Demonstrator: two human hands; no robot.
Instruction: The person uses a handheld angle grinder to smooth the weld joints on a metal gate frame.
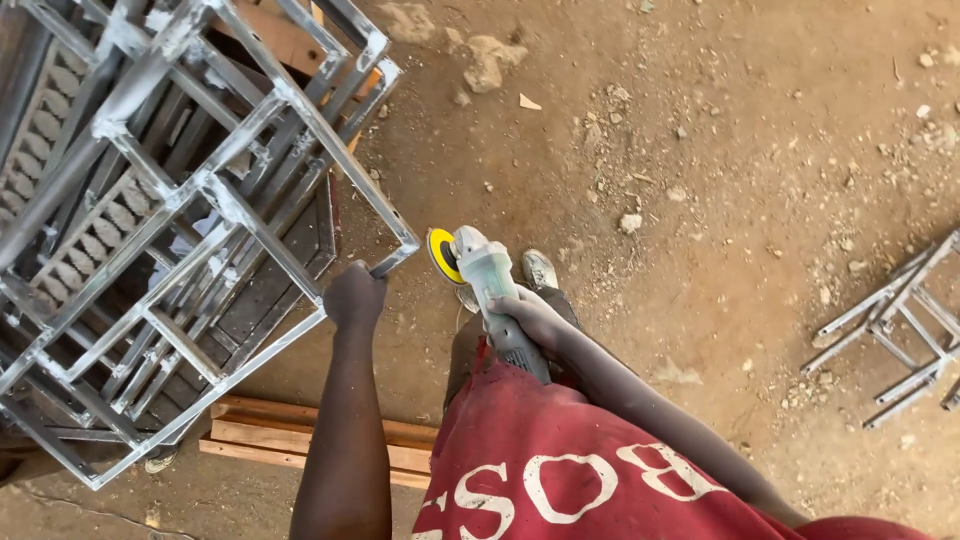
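My left hand (354, 296) is closed around the lower bar of a grey welded metal frame (240, 215), near its right corner. The frame is a grid of square tubes and leans over a stack of similar frames. In my right hand (535, 318) I hold a grey angle grinder (492, 290) by its body. Its yellow disc (441, 254) points toward the frame's corner, a short gap away from it. I wear a red shirt with white letters. One shoe (539, 268) shows beyond the grinder.
Bare dirt ground with stones and debris spreads to the right. A smaller metal frame (900, 340) lies at the right edge. Wooden planks (290, 437) lie on the ground beneath the big frame, near my left arm.
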